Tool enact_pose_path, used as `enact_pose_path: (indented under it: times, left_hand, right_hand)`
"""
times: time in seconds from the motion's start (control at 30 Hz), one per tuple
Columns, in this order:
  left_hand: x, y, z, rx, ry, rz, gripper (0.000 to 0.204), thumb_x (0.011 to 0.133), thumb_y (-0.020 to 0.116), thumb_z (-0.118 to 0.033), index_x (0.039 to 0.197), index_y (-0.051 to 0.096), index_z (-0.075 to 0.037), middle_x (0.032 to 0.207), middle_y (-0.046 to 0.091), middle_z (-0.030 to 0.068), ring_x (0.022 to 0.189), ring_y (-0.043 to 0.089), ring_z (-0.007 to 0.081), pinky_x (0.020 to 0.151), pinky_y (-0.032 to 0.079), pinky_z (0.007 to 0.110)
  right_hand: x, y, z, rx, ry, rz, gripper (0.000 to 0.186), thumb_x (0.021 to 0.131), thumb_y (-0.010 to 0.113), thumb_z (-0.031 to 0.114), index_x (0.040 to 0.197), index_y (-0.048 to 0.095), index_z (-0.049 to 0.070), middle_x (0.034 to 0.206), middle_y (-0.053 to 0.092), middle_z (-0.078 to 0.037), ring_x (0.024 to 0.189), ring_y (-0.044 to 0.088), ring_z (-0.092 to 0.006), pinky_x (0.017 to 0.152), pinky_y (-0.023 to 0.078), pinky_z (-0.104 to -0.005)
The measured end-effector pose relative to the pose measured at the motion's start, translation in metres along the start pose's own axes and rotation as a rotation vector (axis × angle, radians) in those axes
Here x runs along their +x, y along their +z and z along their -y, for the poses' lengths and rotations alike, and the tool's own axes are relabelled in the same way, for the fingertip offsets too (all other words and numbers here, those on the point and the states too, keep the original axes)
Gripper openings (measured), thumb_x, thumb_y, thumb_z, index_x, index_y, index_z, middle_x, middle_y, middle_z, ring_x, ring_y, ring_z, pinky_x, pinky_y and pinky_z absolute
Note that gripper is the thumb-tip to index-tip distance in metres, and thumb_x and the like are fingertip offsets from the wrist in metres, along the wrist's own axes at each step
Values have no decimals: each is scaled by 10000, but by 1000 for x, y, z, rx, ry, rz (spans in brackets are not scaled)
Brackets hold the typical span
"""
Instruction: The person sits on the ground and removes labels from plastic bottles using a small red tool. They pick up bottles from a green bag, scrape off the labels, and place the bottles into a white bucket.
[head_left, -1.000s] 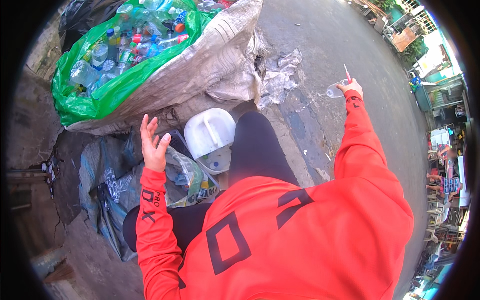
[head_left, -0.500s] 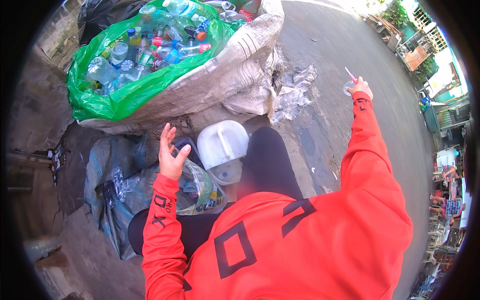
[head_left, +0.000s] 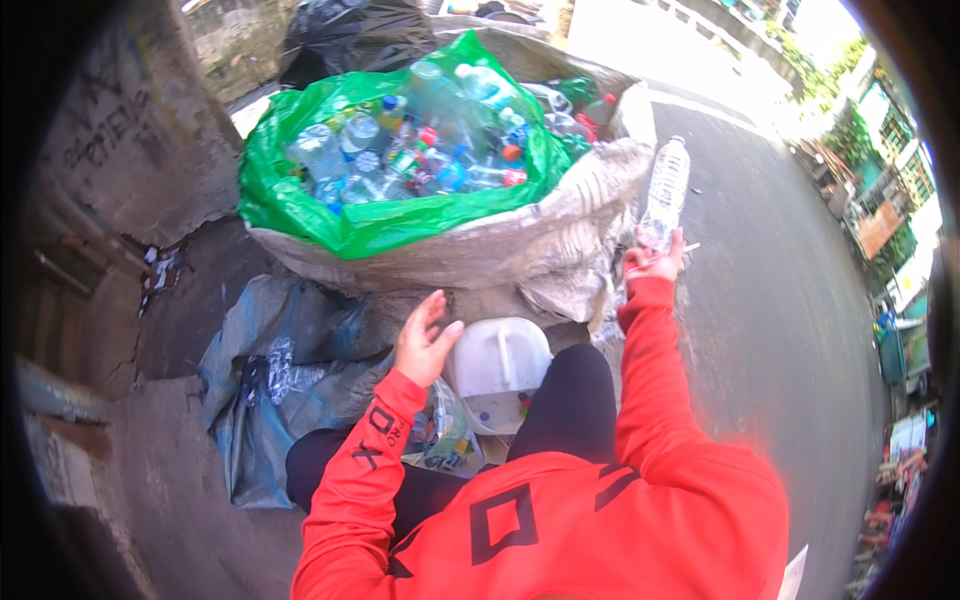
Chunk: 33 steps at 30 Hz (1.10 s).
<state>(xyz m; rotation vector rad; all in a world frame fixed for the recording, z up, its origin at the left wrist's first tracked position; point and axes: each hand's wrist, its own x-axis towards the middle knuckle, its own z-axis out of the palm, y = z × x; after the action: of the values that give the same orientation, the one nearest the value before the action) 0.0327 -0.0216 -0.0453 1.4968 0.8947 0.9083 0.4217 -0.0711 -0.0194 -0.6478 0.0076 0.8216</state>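
Note:
My right hand point(head_left: 652, 261) is raised at the right side of the big sack, gripping the lower end of a clear plastic bottle point(head_left: 667, 186); a thin pale implement point(head_left: 690, 247) pokes out sideways from the same grip. My left hand point(head_left: 425, 342) hangs open, fingers apart, above a white plastic container with a handle point(head_left: 500, 355) between my legs. Beyond both hands, a green plastic bag point(head_left: 310, 230), packed with several bottles point(head_left: 360, 132), sits inside a pale woven sack point(head_left: 560, 225).
A crumpled grey-blue tarp point(head_left: 265, 400) and a clear bag of mixed scraps point(head_left: 445, 440) lie at left of the container. A black bag point(head_left: 340, 45) is behind the sack, a graffitied wall point(head_left: 130, 120) at left. Grey pavement point(head_left: 760, 330) runs along the right, with clutter beyond.
The view has swung, so the sack sits farther right and lower. My right hand now shows leftward and lower, with the bottle seen lengthwise above it. My left hand stays open.

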Motion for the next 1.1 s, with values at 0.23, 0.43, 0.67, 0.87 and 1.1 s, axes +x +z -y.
enact_pose_path:
  times: [0.23, 0.43, 0.67, 0.87, 1.1]
  left_hand:
    - [30, -24, -21, -485, 45, -17, 534, 874, 543, -368, 1279, 400, -51, 1148, 524, 78, 999, 531, 150, 828, 434, 266]
    - [28, -93, -28, -558, -175, -246, 285, 860, 575, -325, 1030, 554, -97, 892, 610, -1, 791, 579, 107, 632, 479, 270]
    - [32, -116, -20, -417, -57, -449, 147, 813, 653, -161, 878, 609, -37, 765, 608, 0, 607, 546, 78, 557, 449, 235]
    - [30, -105, 0, -578, -98, -328, 108, 799, 625, -34, 897, 606, 7, 792, 620, 40, 671, 573, 112, 608, 467, 257]
    - [15, -91, -38, -944, -289, -54, 370, 880, 534, -281, 1122, 508, -2, 933, 613, 72, 795, 614, 175, 697, 504, 304]
  right_hand:
    - [-152, 94, -213, -347, 443, 422, 289, 850, 561, 366, 970, 533, 105, 759, 577, -9, 445, 422, -74, 456, 395, -248]
    - [-184, 140, -273, -723, 416, 477, 181, 769, 679, 242, 845, 633, 85, 652, 572, 25, 477, 468, -63, 426, 382, -224]
    - [-142, 155, -259, -1074, 293, 652, 474, 746, 653, 472, 970, 644, 54, 781, 615, -27, 506, 500, -79, 440, 409, -236]
    - [-139, 168, -264, -1080, 196, 936, 316, 737, 710, 315, 803, 624, 18, 654, 589, -27, 561, 517, -93, 497, 410, -249]
    - [-136, 149, -254, -1050, 162, 929, 192, 732, 708, 180, 714, 610, 16, 621, 581, -19, 555, 513, -85, 538, 418, -267]
